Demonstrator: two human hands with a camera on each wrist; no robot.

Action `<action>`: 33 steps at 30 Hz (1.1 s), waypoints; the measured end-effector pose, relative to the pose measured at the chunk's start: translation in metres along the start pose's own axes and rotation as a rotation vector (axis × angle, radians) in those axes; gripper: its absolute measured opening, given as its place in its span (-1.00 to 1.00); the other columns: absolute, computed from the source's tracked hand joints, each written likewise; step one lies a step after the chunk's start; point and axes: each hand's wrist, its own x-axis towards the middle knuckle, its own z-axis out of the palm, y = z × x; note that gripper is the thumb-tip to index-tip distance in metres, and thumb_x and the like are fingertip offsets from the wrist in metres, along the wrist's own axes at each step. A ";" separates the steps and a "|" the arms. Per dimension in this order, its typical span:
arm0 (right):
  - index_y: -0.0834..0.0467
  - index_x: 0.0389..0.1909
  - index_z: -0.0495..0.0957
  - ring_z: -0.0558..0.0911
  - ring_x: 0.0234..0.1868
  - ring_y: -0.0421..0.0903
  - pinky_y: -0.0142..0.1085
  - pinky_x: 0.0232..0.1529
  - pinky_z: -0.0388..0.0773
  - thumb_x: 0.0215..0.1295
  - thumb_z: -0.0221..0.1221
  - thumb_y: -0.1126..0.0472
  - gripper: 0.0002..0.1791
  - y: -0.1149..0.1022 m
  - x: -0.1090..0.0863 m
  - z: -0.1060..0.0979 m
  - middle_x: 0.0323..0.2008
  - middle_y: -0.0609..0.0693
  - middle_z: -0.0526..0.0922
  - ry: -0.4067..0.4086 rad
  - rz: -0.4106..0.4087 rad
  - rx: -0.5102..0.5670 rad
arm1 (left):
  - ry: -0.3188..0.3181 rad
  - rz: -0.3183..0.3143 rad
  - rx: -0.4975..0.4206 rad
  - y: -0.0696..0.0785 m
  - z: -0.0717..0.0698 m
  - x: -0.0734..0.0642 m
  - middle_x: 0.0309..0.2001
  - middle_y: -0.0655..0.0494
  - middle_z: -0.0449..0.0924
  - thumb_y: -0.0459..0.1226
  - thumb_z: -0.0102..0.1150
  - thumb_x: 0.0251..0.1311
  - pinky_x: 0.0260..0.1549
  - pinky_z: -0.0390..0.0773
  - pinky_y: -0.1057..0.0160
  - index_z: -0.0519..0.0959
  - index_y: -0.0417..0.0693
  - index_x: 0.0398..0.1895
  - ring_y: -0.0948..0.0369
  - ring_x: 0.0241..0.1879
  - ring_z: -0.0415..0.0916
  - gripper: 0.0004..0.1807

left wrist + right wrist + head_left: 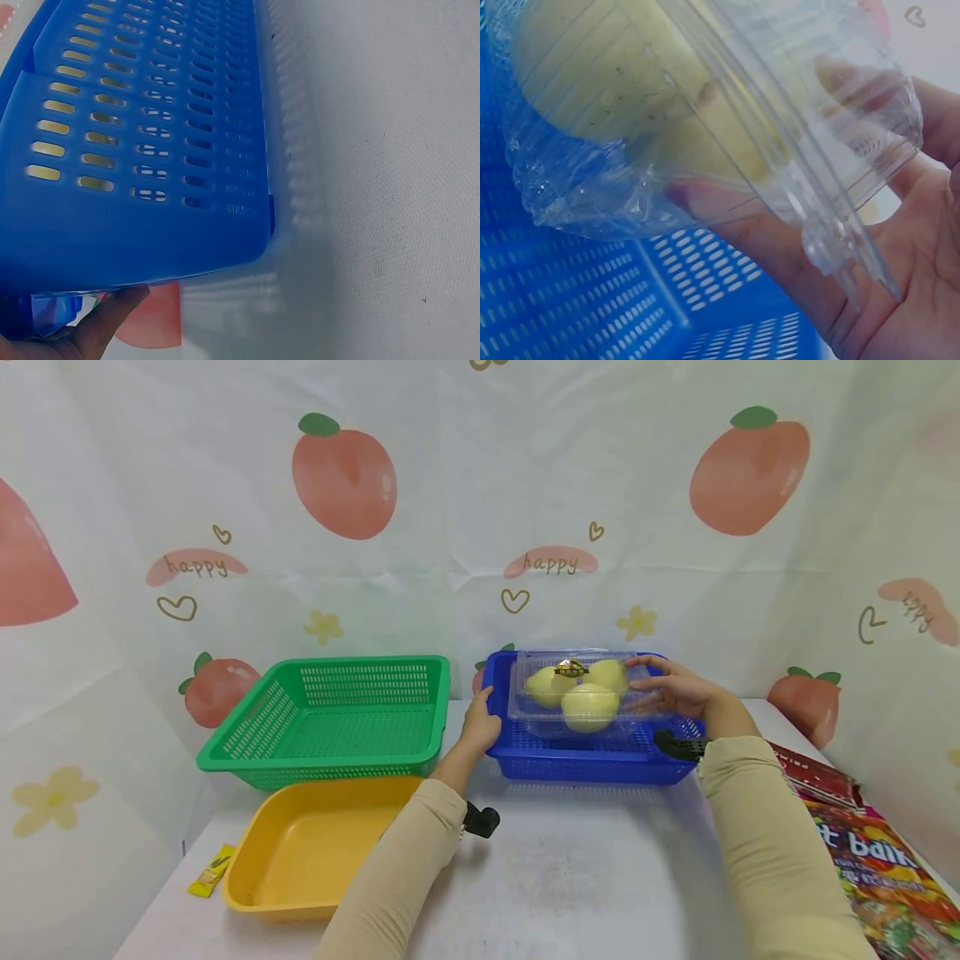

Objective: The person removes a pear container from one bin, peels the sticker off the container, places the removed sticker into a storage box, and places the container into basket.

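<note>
My right hand (671,689) grips the right end of a clear plastic clamshell box (517,693), with the fingers and thumb spread around it. Three pale yellow round fruits (590,707) lie inside the box, and a black and gold label (571,669) is on its lid. The box is over the blue basket (592,770), slightly tilted in the right wrist view. At the basket's left end, my left hand (480,724) holds the rim; in the left wrist view its thumb (112,315) lies against the edge, while the other fingers are mostly hidden.
Left of the blue basket stands a green basket (337,770), with a yellow basin (285,906) before it, partly behind my left sleeve. A small yellow packet (212,870) lies beside the basin. Colourful printed packages (885,877) lie at the table's right edge.
</note>
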 end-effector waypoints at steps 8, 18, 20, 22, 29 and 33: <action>0.04 0.20 0.15 0.69 -0.14 -0.05 -0.21 -0.07 0.62 0.38 -0.01 0.29 -0.58 -0.014 -0.007 0.001 0.01 0.03 0.35 -0.003 0.002 -0.001 | 0.008 0.008 -0.006 -0.001 0.000 0.002 0.45 -0.16 -0.01 -0.57 -0.28 0.12 0.37 0.05 -0.07 0.09 -0.12 0.42 -0.10 0.42 -0.03 -0.29; 0.04 0.20 0.16 0.70 -0.16 -0.11 -0.28 -0.11 0.62 0.39 -0.01 0.25 -0.59 -0.028 -0.018 0.011 0.18 0.08 0.13 0.040 -0.028 -0.013 | -0.007 0.044 0.055 -0.001 -0.001 0.000 0.46 -0.19 -0.08 -0.55 -0.26 0.10 0.38 0.00 -0.09 0.05 -0.20 0.42 -0.09 0.44 -0.10 -0.29; 0.02 0.19 0.18 0.70 -0.17 -0.12 -0.30 -0.13 0.63 0.39 -0.01 0.23 -0.61 -0.030 -0.021 0.013 0.15 0.06 0.18 0.039 -0.034 -0.010 | -0.015 0.061 0.103 0.000 -0.002 -0.001 0.47 -0.19 -0.17 -0.52 -0.25 0.11 0.39 -0.04 -0.08 0.04 -0.23 0.42 -0.07 0.46 -0.17 -0.30; 0.00 0.17 0.18 0.70 -0.17 -0.13 -0.32 -0.14 0.63 0.39 -0.01 0.23 -0.62 -0.033 -0.024 0.015 0.09 0.04 0.25 0.038 -0.037 -0.005 | -0.025 0.070 0.152 0.002 -0.003 -0.003 0.48 -0.18 -0.26 -0.49 -0.24 0.14 0.40 -0.06 -0.08 0.04 -0.23 0.42 -0.07 0.47 -0.22 -0.32; 0.05 0.19 0.14 0.70 -0.14 -0.08 -0.30 -0.12 0.63 0.41 -0.06 0.26 -0.62 -0.042 -0.037 0.024 0.08 0.05 0.26 0.005 -0.059 0.023 | -0.019 0.060 0.081 0.010 -0.015 -0.007 0.48 -0.17 -0.27 -0.48 -0.22 0.14 0.40 -0.06 -0.08 0.12 -0.20 0.39 -0.11 0.45 -0.17 -0.35; 0.04 0.20 0.15 0.70 -0.13 -0.06 -0.29 -0.12 0.63 0.41 -0.06 0.25 -0.61 -0.046 -0.045 0.029 0.10 0.06 0.25 0.010 -0.071 0.017 | -0.001 0.092 -0.072 0.018 -0.024 -0.012 0.47 -0.11 -0.08 -0.42 -0.22 0.28 0.39 0.04 -0.02 0.15 -0.10 0.39 -0.05 0.43 -0.03 -0.43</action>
